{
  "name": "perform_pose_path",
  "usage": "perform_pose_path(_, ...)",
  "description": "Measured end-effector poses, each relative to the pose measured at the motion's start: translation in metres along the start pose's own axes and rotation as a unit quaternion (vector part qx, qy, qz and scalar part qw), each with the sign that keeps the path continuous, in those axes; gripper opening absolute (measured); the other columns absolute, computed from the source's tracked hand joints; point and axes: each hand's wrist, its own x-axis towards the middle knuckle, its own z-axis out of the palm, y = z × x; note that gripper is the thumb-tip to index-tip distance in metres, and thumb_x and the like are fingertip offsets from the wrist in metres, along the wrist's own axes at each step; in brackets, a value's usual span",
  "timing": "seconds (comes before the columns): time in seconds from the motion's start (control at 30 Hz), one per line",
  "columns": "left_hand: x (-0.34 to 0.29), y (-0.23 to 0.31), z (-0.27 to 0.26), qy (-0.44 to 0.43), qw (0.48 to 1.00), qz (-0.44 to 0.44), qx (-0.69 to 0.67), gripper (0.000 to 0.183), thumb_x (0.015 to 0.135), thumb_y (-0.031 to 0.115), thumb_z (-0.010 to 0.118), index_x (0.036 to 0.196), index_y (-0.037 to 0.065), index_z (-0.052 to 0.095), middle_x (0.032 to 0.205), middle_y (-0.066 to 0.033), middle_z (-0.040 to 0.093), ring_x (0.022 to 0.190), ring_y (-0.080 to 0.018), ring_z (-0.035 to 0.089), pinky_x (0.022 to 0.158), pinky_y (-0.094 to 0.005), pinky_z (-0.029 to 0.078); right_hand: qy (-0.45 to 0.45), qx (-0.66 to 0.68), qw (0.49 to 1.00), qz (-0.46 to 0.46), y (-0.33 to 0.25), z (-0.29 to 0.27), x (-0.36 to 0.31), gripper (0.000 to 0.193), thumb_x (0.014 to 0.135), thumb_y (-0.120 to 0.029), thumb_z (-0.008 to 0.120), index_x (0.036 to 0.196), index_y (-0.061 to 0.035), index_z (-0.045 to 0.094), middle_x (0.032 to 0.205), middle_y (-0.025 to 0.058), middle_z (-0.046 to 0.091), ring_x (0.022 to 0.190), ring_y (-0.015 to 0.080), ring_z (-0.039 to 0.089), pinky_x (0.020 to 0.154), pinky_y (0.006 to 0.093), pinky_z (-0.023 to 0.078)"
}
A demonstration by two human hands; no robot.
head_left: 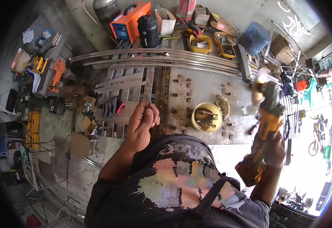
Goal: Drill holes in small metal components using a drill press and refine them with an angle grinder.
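My right hand [275, 150], raised at the right, is wrapped round the body of a yellow and black cordless angle grinder [269, 123]. Its disc [257, 91] points up and away from me, with a bright glint by its edge. My left hand [142, 121] is closed in front of my chest, fingers curled and thumb pressed against them. A tiny dark bit may show at its fingertips, too small to name. A dark work glove [111, 107] with a pink cuff lies left of that hand. To its right, a round cream tub [207, 117] contains metal pieces and discs.
Long shiny metal tubes [166, 60] lie across the far side of the bench. Small brown metal blocks [188, 94] stand in rows on its grey top. Behind are an orange welding machine [130, 22], a black jug [148, 31] and yellow containers [201, 43].
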Motion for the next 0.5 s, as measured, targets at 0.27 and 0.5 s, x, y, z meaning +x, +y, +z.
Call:
perform_pose_path(0.27,0.019,-0.008,-0.001,0.0,0.999,0.052,-0.013,0.015,0.108,0.014,0.059,0.114,0.001,0.062,0.108,-0.006,0.057,0.089,-0.013,0.058,0.085,-0.0307,0.05,-0.233,0.036,0.969,0.08,0.032,0.061,0.012,0.086,0.093,-0.046,0.075,0.146,0.0111,0.036,0.103,0.0268,0.066,0.07,0.0272,0.068,0.059,0.0369,0.058)
perform_pose_path(0.5,0.029,-0.007,-0.004,-0.004,0.998,0.061,-0.01,0.016,0.102,0.01,0.067,0.114,0.001,0.063,0.103,-0.0089,0.062,0.094,-0.0173,0.063,0.096,-0.0411,0.054,-0.274,-0.033,0.958,0.074,0.027,0.089,0.007,0.085,0.097,-0.05,0.07,0.148,0.0109,0.04,0.132,0.0158,0.063,0.118,0.019,0.061,0.103,0.0335,0.047)
